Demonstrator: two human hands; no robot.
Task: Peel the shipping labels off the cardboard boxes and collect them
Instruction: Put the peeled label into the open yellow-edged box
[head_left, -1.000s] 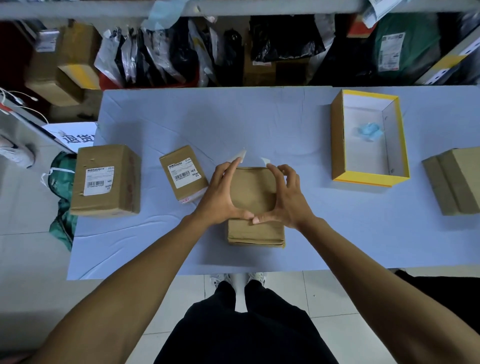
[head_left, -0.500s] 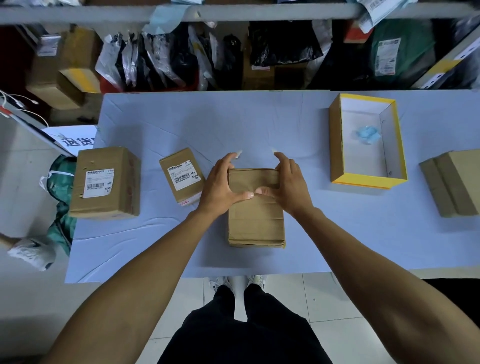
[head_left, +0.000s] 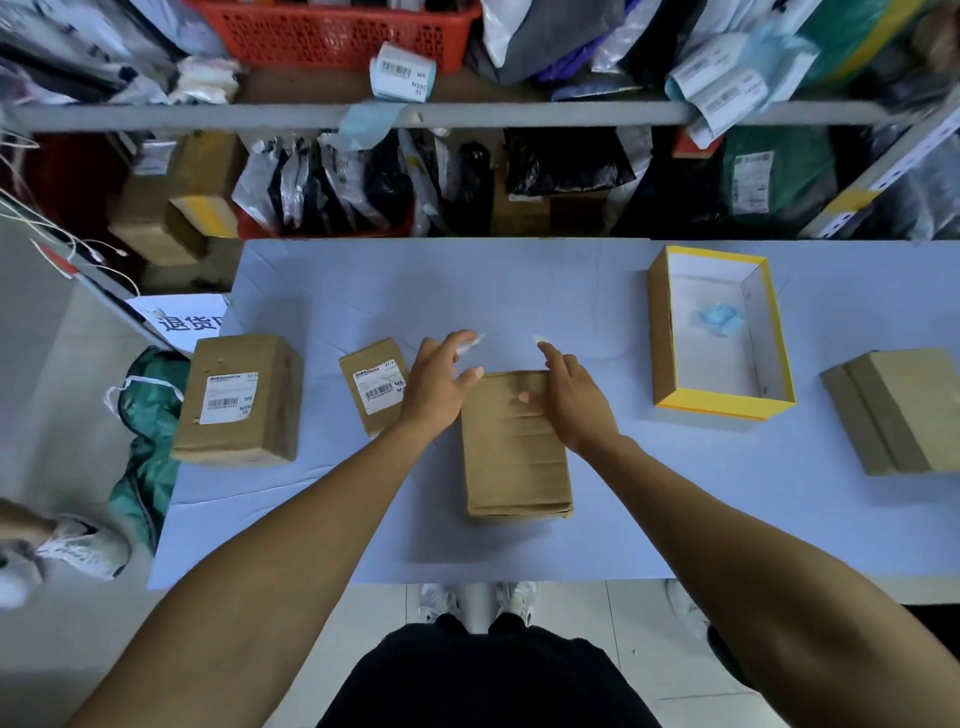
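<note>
Blue-covered table (head_left: 519, 280): four cardboard boxes (head_left: 514, 447), one open yellow-rimmed box (head_left: 722, 408).

Even, diffuse overhead light, bench (head_left: 363, 291) bright with only soft short shadows under the boxes, shelf (head_left: 519, 111) bays behind dim and murky, no glare, strong wide-angle bowing toward the edges, motion blur smearing the upper corners and the fingertips of both hands.
</note>
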